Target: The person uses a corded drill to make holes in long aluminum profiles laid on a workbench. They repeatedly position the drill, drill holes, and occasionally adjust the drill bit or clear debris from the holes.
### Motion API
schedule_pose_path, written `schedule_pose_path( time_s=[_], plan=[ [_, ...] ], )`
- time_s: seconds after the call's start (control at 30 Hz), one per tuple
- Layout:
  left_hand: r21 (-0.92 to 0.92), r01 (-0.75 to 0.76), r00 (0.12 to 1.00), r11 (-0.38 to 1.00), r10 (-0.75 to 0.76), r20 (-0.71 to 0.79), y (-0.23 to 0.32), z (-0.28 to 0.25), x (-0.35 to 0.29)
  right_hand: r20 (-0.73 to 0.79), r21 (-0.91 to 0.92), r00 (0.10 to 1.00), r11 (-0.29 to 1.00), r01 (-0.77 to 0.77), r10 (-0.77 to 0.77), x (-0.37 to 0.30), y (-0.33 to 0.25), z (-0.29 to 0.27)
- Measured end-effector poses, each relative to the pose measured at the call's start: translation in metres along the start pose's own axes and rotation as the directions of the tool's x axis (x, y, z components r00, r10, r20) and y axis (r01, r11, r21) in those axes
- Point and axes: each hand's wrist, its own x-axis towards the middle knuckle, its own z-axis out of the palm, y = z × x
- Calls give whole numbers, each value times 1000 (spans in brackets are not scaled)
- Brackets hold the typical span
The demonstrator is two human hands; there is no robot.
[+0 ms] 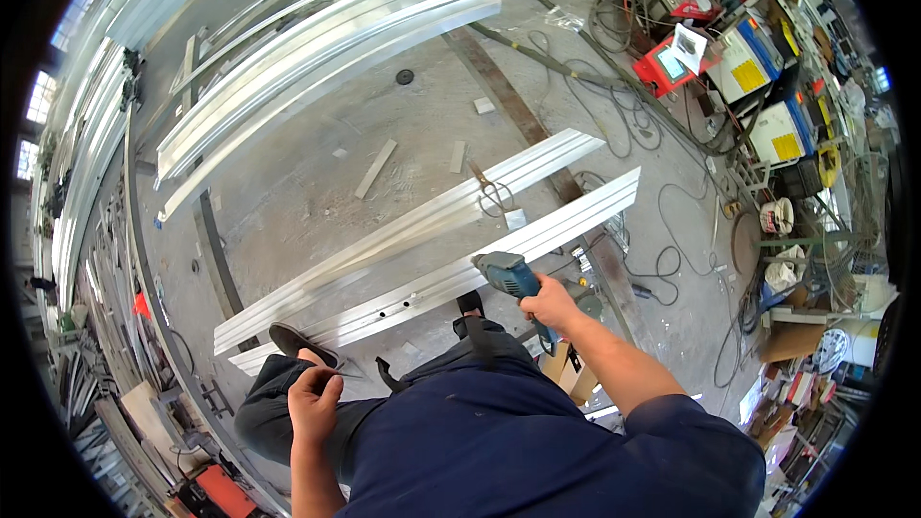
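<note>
My right hand (550, 303) grips a blue-green power drill (511, 275) by its handle. The drill's front end is over the nearer pale metal profile (566, 230); whether it touches the metal cannot be told. Small dark marks, perhaps holes, show on this profile left of the drill. A second metal profile (384, 238) lies just beyond it. My left hand (315, 398) is by my bent left knee, its fingers curled in; what they hold, if anything, is hidden. My left shoe (303, 344) is at the nearer profile's left end.
More long profiles (336, 62) rest at the far left. Dark steel beams (508, 101) cross under the work. Cables (614, 86) trail over the floor on the right, near a red machine (664, 67) and white-and-blue machines (743, 62). A cardboard box (566, 372) stands beside me.
</note>
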Motion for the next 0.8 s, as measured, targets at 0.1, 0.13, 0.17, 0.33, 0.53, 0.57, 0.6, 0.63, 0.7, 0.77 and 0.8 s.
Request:
schedule_pose_path(
  time_s=[0.1, 0.13, 0.17, 0.33, 0.53, 0.57, 0.6, 0.63, 0.7, 0.77, 0.8],
  plan=[
    [-1, -2, 1000, 1000, 2, 11, -6, 1, -2, 13, -63, 1000, 998, -1, 2, -10, -8, 1],
    [-5, 4, 1000, 1000, -4, 20, -5, 2, -2, 25, -42, 1000, 999, -4, 5, -8, -1, -1],
    [-7, 11, 1000, 1000, -11, 28, -4, 4, -2, 23, -63, 1000, 998, -18, 19, -8, 5, -3],
    [24, -1, 1000, 1000, 1, 23, -7, 5, 0, 21, -158, 999, 986, -43, 47, -12, 16, -7],
    [-21, 43, 998, 999, -43, 37, 7, 20, 9, 53, -316, 990, 938, 144, -134, -1, 37, -12],
    [-23, 53, 998, 998, -53, 26, 10, 22, 10, 96, -304, 993, 948, 96, -69, -4, 24, -11],
    [-28, 49, 998, 998, -48, 31, 9, 24, 10, 140, -296, 990, 954, 46, -5, -8, 7, -10],
    [-39, 42, 998, 998, -41, 41, 6, 27, 12, 177, -293, 982, 956, -4, 59, -10, -3, -9],
    [-44, 53, 997, 998, -51, 54, 6, 36, 16, 201, -301, 971, 935, 186, -128, -1, 3, -2],
    [-10, 114, 993, 993, -113, 38, 12, 45, 16, 253, -254, 949, 934, 250, -186, 3, 6, 9],
    [-2, 132, 990, 991, -132, 49, 8, 48, 14, 281, -208, 946, 952, 222, -159, 2, -1, 12]
  ],
)
